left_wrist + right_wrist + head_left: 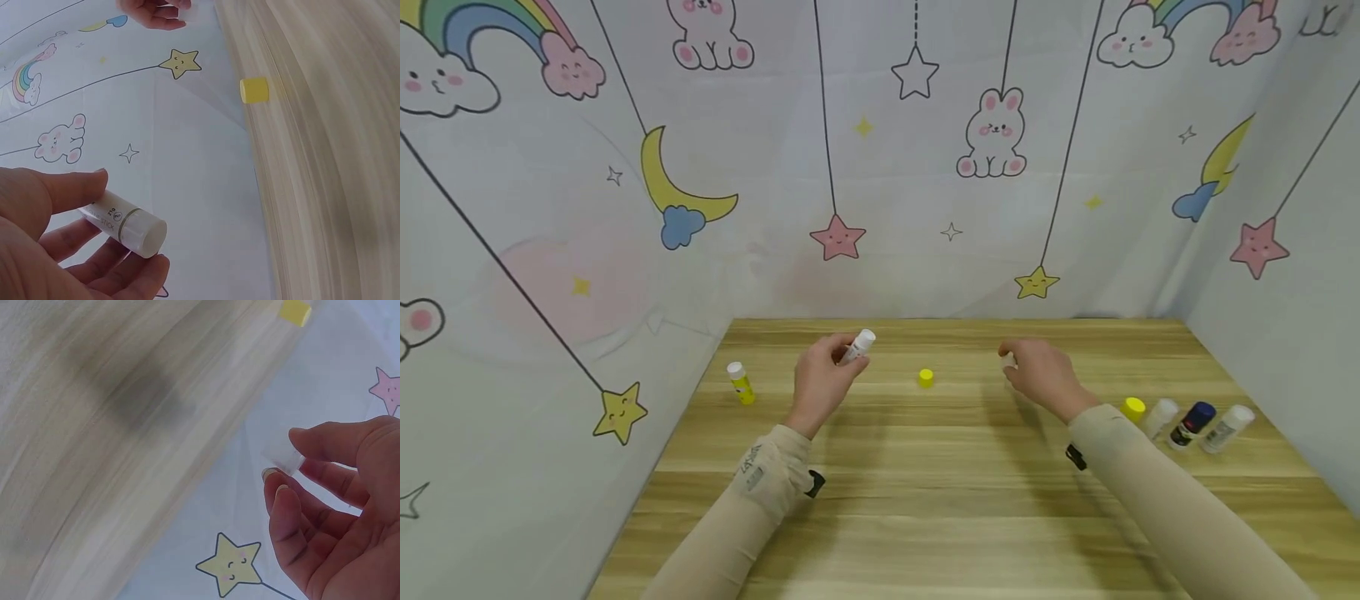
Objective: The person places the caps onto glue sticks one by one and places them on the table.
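My left hand (822, 382) grips a white glue stick (119, 220) between thumb and fingers, raised above the table and tilted. Printing shows on its barrel in the left wrist view, and its pale round end points away from the palm. On the other side my right hand (1043, 375) pinches a small whitish cap (282, 456) between thumb and fingertips, also in the air. Between the hands a yellow cap (927, 379) stands on the tabletop. Left of my left hand is a yellow glue stick (741, 385) with a white top.
Near the right edge of the wooden table (910, 517) stand a yellow-topped item (1132, 409), a white stick (1161, 418), a dark blue-capped stick (1192, 425) and another white stick (1228, 428). My right forearm partly covers this group. A printed curtain (910, 283) hangs behind.
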A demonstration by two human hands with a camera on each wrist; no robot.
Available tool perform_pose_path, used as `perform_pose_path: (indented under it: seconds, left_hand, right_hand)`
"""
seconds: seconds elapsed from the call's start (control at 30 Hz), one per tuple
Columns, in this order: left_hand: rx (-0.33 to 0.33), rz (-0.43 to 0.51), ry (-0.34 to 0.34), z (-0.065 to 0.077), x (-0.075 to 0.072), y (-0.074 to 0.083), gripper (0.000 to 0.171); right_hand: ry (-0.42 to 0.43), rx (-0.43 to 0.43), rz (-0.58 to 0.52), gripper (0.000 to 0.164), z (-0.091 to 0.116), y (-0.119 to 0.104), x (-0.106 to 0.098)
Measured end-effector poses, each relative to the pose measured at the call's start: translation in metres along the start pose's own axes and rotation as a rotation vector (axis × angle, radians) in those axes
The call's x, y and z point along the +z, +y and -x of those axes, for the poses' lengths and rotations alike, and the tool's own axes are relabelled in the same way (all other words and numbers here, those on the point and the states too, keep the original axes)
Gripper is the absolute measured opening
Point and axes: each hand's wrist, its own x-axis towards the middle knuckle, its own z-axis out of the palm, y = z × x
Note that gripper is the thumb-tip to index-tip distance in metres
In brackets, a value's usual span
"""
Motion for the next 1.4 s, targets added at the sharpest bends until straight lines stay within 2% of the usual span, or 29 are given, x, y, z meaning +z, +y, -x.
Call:
perform_pose_path:
  seconds: [0.5, 0.87, 1.4]
  left_hand:
    - [-0.015, -0.006, -0.006, 0.001, 0.004, 0.002, 0.031]
    - [-0.021, 0.0, -0.007, 0.002, 0.012, -0.002, 0.03]
    - [0.027, -0.022, -0.027, 0.003, 0.032, 0.002, 0.026]
  right_hand:
    - [0.072, 0.017, -0.038, 0.024, 0.016, -0.007, -0.015]
    - [0.137, 0.013, -0.114, 0.025, 0.025, -0.021, -0.026]
    - [0.209, -0.042, -0.152, 0.023, 0.028, -0.045, -0.023]
